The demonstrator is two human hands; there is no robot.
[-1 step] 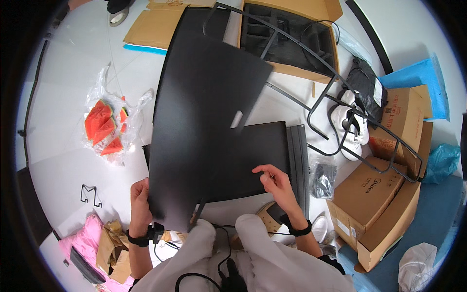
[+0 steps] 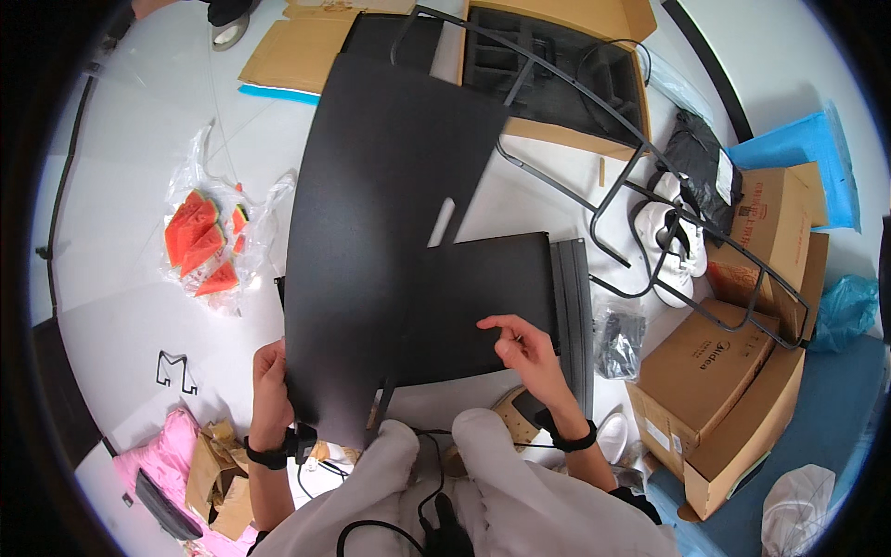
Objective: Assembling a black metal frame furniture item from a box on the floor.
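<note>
A large flat black panel (image 2: 362, 213), with a slot cut near its right edge and another near its lower end, is tilted in front of me. My left hand (image 2: 272, 385) grips its lower left edge, the fingers partly hidden by the panel. Underneath and to the right lies a second black panel (image 2: 501, 278). Over that one hovers my right hand (image 2: 531, 351), its index finger stretched out and the thumb apart, with nothing visible in it. Dark grey strips (image 2: 573, 306) lie along the second panel's right side.
A black tubular metal frame (image 2: 608, 200) stretches across the right. Behind it sits an open cardboard box (image 2: 534, 130) with dark foam. White shoes (image 2: 673, 241) and cartons (image 2: 705, 357) are at right. Watermelon slices (image 2: 195, 232) lie on plastic at left, near a bent black wire piece (image 2: 176, 373).
The held panel's upper right corner has shifted slightly left and down, and its blur is gone. My left hand keeps its grip; my right hand is almost unmoved.
</note>
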